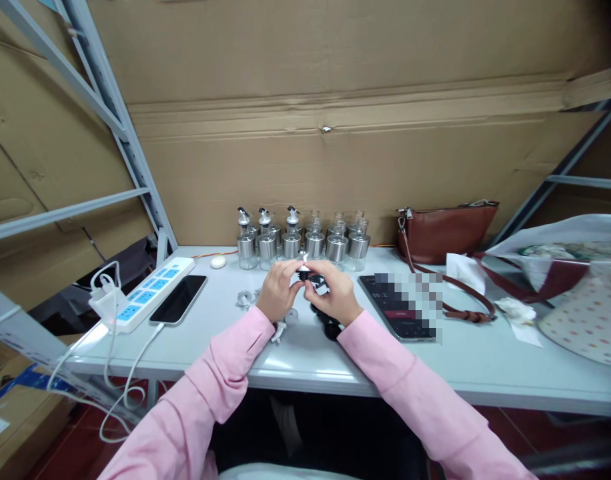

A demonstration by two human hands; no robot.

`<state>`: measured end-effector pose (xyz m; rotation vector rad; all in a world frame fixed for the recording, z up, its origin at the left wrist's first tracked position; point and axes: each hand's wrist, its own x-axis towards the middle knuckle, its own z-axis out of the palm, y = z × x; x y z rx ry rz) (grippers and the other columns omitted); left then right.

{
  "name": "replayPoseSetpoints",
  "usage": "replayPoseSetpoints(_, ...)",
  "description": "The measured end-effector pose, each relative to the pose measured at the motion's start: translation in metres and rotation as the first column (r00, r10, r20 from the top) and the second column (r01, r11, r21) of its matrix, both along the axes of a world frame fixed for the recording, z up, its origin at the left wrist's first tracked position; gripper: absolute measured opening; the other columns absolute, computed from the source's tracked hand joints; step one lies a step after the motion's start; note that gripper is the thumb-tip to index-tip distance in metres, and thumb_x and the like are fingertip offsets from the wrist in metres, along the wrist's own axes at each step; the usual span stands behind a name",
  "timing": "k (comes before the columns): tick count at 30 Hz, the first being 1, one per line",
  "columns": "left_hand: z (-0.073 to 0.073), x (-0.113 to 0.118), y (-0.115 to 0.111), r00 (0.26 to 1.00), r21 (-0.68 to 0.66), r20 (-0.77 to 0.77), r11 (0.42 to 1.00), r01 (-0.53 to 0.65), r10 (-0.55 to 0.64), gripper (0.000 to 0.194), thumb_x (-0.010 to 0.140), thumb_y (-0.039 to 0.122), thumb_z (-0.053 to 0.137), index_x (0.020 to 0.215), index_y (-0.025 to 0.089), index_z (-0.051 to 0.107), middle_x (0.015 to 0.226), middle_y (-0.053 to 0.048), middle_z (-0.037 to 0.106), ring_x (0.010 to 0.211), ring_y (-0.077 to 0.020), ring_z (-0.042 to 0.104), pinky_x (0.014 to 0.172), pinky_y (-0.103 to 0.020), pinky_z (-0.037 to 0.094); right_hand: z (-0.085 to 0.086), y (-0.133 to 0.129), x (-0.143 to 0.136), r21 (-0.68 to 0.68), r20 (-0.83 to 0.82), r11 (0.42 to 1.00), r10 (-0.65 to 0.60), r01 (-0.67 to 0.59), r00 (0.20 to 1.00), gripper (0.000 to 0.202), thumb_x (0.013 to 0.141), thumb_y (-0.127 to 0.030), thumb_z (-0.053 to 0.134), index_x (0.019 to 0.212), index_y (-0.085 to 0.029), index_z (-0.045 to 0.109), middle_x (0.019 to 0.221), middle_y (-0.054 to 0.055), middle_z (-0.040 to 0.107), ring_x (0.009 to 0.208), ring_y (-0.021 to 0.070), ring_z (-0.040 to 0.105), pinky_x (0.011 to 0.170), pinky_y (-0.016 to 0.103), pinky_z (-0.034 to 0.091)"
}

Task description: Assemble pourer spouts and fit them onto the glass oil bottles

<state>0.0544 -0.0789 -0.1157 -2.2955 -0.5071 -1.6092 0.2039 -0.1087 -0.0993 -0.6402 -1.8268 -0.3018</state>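
Note:
My left hand [277,291] and my right hand [335,293] meet over the middle of the table. Between their fingertips they pinch a small bottle pourer part [304,272], white on top and black below. Beneath my left hand lie translucent pieces [245,300] and a whitish fitting [279,332]. Black parts [332,329] lie under my right hand, partly covered by it. Behind my hands stand several glass bottles with steel bands [314,243]; three at the left carry pourers with black tips [292,215].
At left are a white power strip [158,293], a phone on a cable [179,300] and a round white object [218,262]. Rightward lie another phone [395,307], a brown bag [445,233], tissues [516,311] and a dotted item [585,323]. Cardboard [335,167] backs the table.

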Motion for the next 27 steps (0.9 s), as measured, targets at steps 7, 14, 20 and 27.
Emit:
replayPoseSetpoints(7,0.002,-0.001,0.001,0.999,-0.041,0.019,0.998,0.040,-0.039,0.030,0.092,0.026,0.042,0.121,0.016,0.039,0.105,-0.011,0.056,0.097,-0.0191,0.054,0.082,-0.034,0.047,0.013,0.027,0.028,-0.308,-0.041,0.927,-0.237,0.213,0.971,0.026,0.088,-0.026,0.039,0.103,-0.015,0.056,0.094,0.010,0.067,0.084,0.0177,0.063,0.074,0.030,0.051)
replayPoseSetpoints(14,0.003,-0.004,0.003,0.999,-0.032,0.026,0.999,0.029,-0.028,0.036,0.077,0.012,0.046,0.113,0.017,0.043,0.097,-0.008,0.054,0.089,-0.0191,0.051,0.078,-0.034,0.046,0.000,0.075,0.068,-0.636,0.347,0.654,-0.231,0.409,0.909,0.013,0.080,-0.025,0.062,0.073,-0.014,0.064,0.068,0.002,0.064,0.064,0.0127,0.059,0.066,0.029,0.048)
replayPoseSetpoints(20,0.004,-0.005,0.002,1.000,-0.027,-0.012,1.000,0.010,-0.011,0.039,0.070,0.009,0.045,0.108,0.018,0.046,0.094,-0.007,0.053,0.084,-0.0194,0.050,0.075,-0.033,0.046,-0.023,0.080,0.066,-0.668,0.551,0.554,-0.082,0.497,0.831,0.020,0.087,-0.032,0.056,0.086,-0.014,0.063,0.083,0.002,0.065,0.077,0.0133,0.061,0.075,0.033,0.051)
replayPoseSetpoints(27,0.006,-0.004,0.000,1.000,-0.021,-0.027,1.000,0.010,-0.010,0.038,0.070,0.010,0.048,0.107,0.018,0.047,0.094,-0.007,0.055,0.085,-0.0201,0.051,0.075,-0.034,0.047,-0.030,0.082,0.062,-0.620,0.609,0.578,-0.071,0.530,0.790,0.019,0.087,-0.032,0.057,0.090,-0.014,0.062,0.091,0.004,0.064,0.088,0.0161,0.060,0.081,0.038,0.049)
